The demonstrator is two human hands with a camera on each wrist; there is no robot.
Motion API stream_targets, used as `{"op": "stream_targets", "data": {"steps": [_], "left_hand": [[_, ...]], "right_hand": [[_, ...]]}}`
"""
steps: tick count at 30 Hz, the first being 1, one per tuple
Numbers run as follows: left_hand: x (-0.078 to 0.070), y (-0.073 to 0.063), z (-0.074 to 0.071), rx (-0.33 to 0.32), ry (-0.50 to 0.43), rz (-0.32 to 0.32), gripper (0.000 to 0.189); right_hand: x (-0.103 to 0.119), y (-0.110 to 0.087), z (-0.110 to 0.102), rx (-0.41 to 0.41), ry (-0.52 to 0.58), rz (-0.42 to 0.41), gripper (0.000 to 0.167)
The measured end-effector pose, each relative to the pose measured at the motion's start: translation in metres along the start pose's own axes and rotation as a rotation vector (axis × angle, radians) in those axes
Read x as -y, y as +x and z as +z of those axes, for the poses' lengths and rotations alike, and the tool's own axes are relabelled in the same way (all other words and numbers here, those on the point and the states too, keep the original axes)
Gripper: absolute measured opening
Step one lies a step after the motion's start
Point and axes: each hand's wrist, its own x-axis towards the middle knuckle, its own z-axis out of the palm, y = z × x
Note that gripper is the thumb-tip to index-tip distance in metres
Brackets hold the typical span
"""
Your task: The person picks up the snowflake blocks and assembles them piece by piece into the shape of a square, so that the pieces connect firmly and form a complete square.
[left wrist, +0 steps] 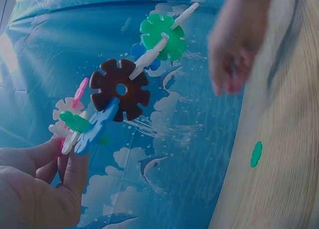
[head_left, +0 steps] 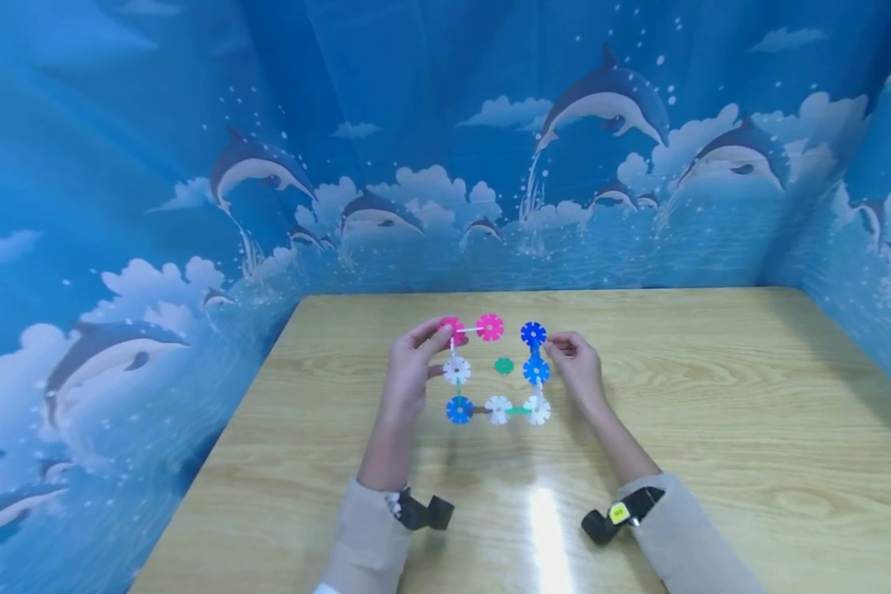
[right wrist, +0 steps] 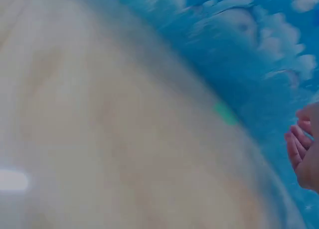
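A chain of slotted snowflake discs is held up in a square loop, with a gap along its top side. My left hand [head_left: 408,371] pinches a pink disc [head_left: 453,332] at the top left corner; another pink disc [head_left: 490,327] extends from it. At the top right is a dark blue disc [head_left: 533,334], with the fingertips of my right hand [head_left: 579,371] beside it. The left wrist view shows the right hand [left wrist: 239,49] blurred and apart from the chain, loosely curled around nothing visible. A brown disc [left wrist: 107,87] and green disc [left wrist: 158,32] face that camera.
A loose green disc [head_left: 504,365] lies on the wooden table [head_left: 713,462], seen through the loop. A dolphin-print curtain [head_left: 431,124] stands behind and beside the table. Black cameras are strapped on both wrists.
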Motion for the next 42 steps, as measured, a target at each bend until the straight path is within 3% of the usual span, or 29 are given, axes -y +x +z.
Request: {"op": "stream_targets", "data": {"steps": [5,8,10,13,25,32,38,42], "left_hand": [[0.0,-0.001,0.001,0.027,-0.003,0.004,0.026],[0.0,-0.002,0.002,0.027,-0.002,-0.001,0.026],[0.0,-0.001,0.002,0.027,0.002,-0.001,0.025],[0.001,-0.001,0.002,0.04,0.005,-0.002,0.025],[0.005,-0.002,0.004,0.068,0.024,0.002,0.026],[0.005,-0.001,0.005,0.072,0.037,-0.015,0.027],[0.004,-0.001,0.004,0.072,0.031,-0.018,0.027],[0.004,-0.001,0.003,0.072,0.014,0.002,0.027]], "right_hand": [[-0.02,-0.004,0.028,0.163,-0.052,-0.189,0.03],[-0.024,-0.005,0.035,0.206,-0.123,-0.265,0.037],[-0.026,-0.005,0.037,0.204,-0.227,-0.307,0.04],[-0.027,-0.006,0.038,0.202,-0.312,-0.34,0.038],[-0.024,-0.01,0.041,0.183,-0.302,-0.377,0.027],[-0.017,-0.01,0.03,0.212,-0.022,-0.255,0.017],[-0.019,0.001,0.013,0.152,-0.118,-0.109,0.018],[-0.01,0.008,-0.005,0.122,-0.025,0.045,0.024]]}}
